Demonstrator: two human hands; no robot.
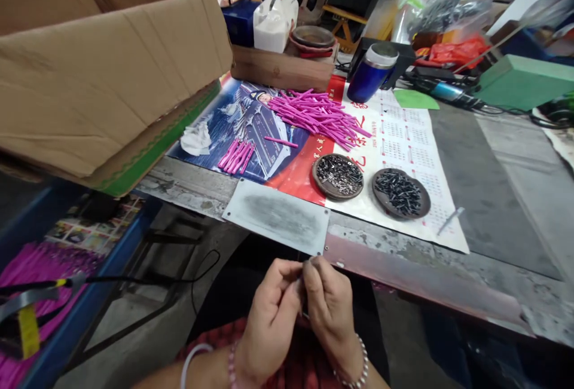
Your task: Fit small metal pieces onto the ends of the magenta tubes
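My left hand and my right hand meet in front of my lap, just below the table's front edge. Both are closed, fingertips pinched together; what they hold is small, dark and mostly hidden. Nearest to them is a pale metal plate with a dark smudged middle. Beyond it lie a small group of pink strips with metal bits at their ends, a single pink strip and a big pile of pink strips. One round dish holds small shiny metal parts, another dish dark pin-like pieces.
A large cardboard box overhangs the table's left side. Under it, a blue bin holds more pink strips. At the back stand a wooden box, a blue tumbler and a green box. A calendar poster covers the tabletop.
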